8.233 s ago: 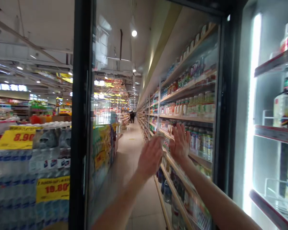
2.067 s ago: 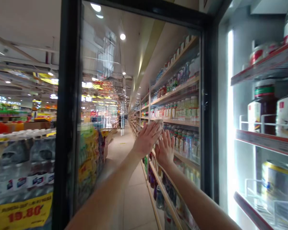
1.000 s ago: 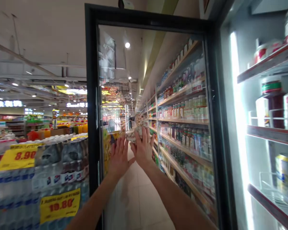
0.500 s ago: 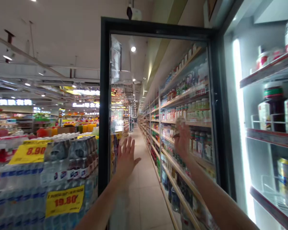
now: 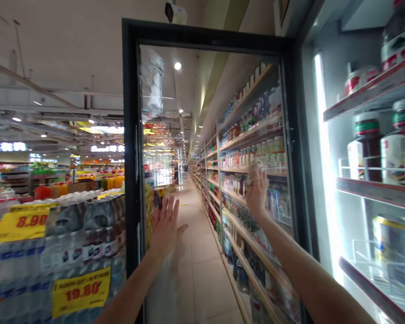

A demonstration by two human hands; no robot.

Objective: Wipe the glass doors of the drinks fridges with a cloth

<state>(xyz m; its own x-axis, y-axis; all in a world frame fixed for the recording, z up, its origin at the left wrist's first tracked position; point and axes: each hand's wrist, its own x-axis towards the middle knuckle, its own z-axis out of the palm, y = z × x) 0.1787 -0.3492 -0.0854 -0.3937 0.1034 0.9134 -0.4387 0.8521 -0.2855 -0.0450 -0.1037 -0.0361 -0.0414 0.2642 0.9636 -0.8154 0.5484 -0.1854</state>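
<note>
The cooler is placed at 3 o'clock as seen from the door, which is set open beside it. Stacked bottles are ranged past the door's free edge, towards 8 o'clock. From the middle of the glass, the left hand is found at 8 o'clock, fingers spread and nothing held; whether the glass is touched cannot be told. The right hand is extended at 3 o'clock, and the cloth, much blurred, is held at its fingertips, apparently against the glass.

The step in hand is judged to be wiping. The cloth is best kept flat under the full length of the fingers, so that bare skin is not dragged over the glass. Overlapping strokes should be worked from 12 down to 6 o'clock, under even pressure and right up to the borders. As the door could be swung by a hard push, it is better steadied at its edge than by a palm, by which prints could be left.
</note>
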